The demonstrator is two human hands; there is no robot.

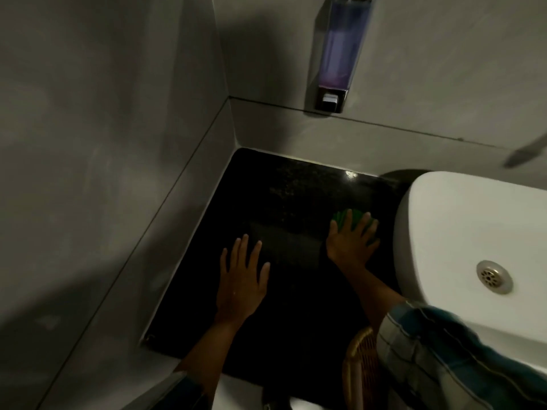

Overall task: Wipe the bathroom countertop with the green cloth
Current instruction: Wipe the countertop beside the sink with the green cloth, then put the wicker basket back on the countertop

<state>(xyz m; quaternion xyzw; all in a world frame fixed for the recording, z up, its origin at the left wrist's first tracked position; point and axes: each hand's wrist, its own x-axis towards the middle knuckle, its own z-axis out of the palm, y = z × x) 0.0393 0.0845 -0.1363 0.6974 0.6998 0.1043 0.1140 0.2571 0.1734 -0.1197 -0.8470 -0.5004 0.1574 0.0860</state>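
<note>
Right hand (350,242) lay flat, fingers (362,224) spread, pressing cloth (343,217) to dark table (296,202) beside basin (461,220); cloth mostly hidden beneath. Left hand (241,279) flat, open, empty. Dim light.

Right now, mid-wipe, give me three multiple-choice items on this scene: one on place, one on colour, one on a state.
1. Where is the green cloth?
A. On the black stone countertop, beside the white basin
B. Inside the basin
C. Hanging on the wall

2. What colour is the liquid in the wall-mounted soap dispenser?
A. Yellow
B. Purple
C. Green

3. What is the left hand doing?
A. Gripping the cloth
B. Pressing the dispenser
C. Lying flat and empty on the countertop

Answers: 1 A, the right hand presses it flat there; 2 B, the clear body shows purple; 3 C, its fingers are spread on bare stone.
</note>
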